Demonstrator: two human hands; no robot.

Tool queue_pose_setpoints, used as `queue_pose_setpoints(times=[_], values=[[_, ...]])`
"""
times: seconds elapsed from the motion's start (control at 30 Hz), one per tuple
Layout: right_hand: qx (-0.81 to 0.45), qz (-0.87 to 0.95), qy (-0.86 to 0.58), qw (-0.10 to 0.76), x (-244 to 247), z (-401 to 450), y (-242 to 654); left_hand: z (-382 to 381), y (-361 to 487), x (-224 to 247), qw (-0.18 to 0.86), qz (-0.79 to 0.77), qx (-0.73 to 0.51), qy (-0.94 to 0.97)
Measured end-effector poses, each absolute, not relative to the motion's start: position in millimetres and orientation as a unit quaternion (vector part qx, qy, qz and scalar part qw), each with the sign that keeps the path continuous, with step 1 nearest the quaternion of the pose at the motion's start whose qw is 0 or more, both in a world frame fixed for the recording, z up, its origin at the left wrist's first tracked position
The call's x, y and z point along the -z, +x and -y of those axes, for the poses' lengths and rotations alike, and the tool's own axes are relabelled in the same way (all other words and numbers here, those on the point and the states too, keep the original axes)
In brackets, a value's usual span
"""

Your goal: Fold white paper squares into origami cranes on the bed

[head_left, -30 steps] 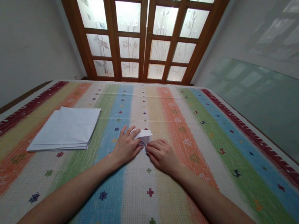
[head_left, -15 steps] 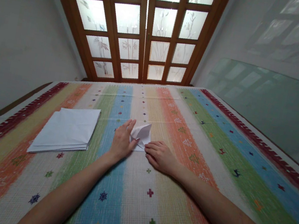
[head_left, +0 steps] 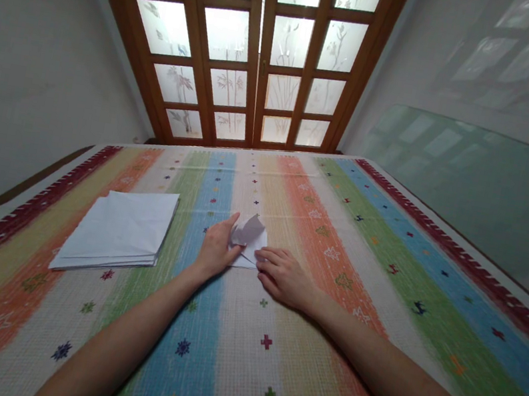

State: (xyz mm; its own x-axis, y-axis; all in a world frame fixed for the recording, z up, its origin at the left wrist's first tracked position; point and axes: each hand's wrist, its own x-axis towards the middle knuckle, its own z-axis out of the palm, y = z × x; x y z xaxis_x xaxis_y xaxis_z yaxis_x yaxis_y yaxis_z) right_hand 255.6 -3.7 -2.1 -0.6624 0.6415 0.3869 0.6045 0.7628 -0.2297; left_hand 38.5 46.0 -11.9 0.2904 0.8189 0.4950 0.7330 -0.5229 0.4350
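Folded paper [head_left: 252, 251] is parked mid-tabletop [head_left: 388, 246], well off the far edge. Left hand [head_left: 217, 244] is spread beside the raised flap [head_left: 250, 229]; bunched fingers of the right hand [head_left: 284, 277] are rested on the paper's right side, pinch can't be told. Edges are best matched before creasing.

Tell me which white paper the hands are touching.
The small folded paper between the left hand and right hand, one flap raised; the other sheets lie stacked, untouched, left of both hands.
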Motion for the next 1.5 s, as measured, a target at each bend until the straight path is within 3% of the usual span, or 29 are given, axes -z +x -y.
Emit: queue_pose_setpoints(times=[0.37, 0.77, 1.03, 1.33, 1.5], values=[[-0.064, 0.911, -0.348, 0.213, 5, 2, 256, -48, 38, 10, 0.051, -0.517, -0.346, 0.781], [-0.052, 0.912, -0.345, 0.213, 7, 3, 256, -37, 41, 3, -0.061, -0.521, -0.31, 0.793], [-0.034, 0.861, -0.397, 0.315, -1, -3, 261, -34, 45, 7, -0.061, -0.519, -0.273, 0.808], [-0.01, 0.914, -0.353, 0.202, -9, -69, 259, -33, 44, 7, -0.061, -0.52, -0.285, 0.803], [0.045, 0.9, -0.383, 0.203, -13, -68, 249, -33, 41, 8, -0.091, -0.507, -0.343, 0.786]])
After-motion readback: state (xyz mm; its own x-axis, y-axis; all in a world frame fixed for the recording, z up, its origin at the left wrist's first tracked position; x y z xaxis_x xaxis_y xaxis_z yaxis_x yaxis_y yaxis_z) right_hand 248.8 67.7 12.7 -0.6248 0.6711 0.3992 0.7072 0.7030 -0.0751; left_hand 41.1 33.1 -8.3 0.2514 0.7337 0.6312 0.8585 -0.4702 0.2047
